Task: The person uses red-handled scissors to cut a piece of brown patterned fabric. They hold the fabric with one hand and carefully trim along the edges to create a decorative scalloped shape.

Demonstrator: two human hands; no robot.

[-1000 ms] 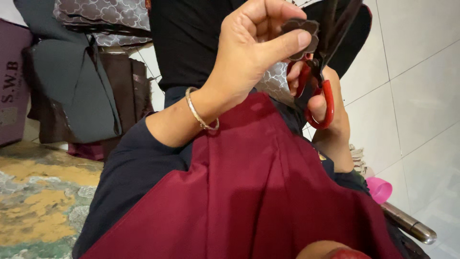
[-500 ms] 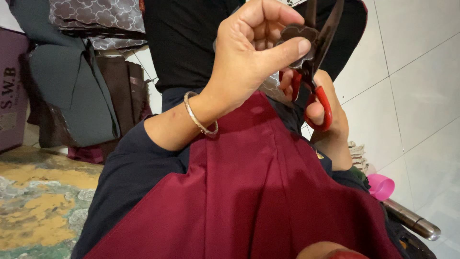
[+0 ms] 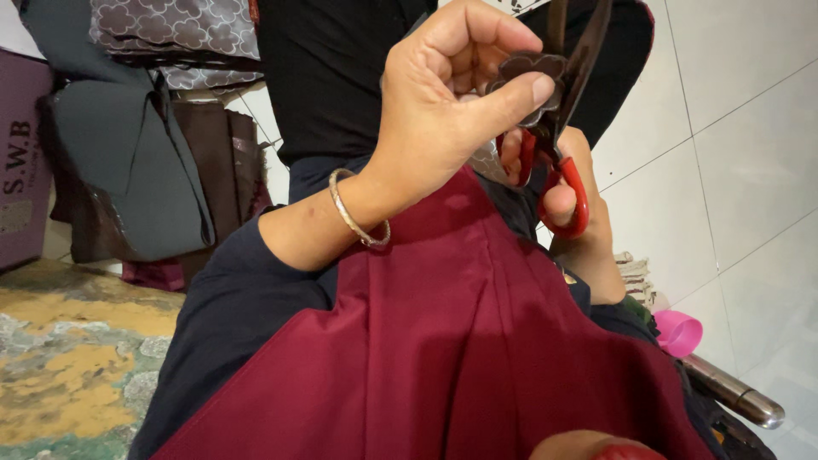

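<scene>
My left hand (image 3: 452,111), with a metal bangle on the wrist, pinches a small dark scalloped piece of material (image 3: 527,78) between thumb and fingers. My right hand (image 3: 579,226) sits just behind it, fingers through the red handles of a pair of scissors (image 3: 564,183). The dark blades point up and away, and they lie against the right edge of the scalloped piece. Both hands are raised above a maroon cloth (image 3: 452,341) spread over my lap.
Folded fabrics hang at the upper left: a grey sheet (image 3: 128,162) and a patterned grey one (image 3: 170,34). A purple box (image 3: 21,162) stands at the far left. A pink plastic object (image 3: 679,332) and a metal bar (image 3: 733,393) lie on the white tiled floor at right.
Both hands have stayed together, with the scalloped piece turned slightly in my left fingers. The scissors' blades remain at its edge.
</scene>
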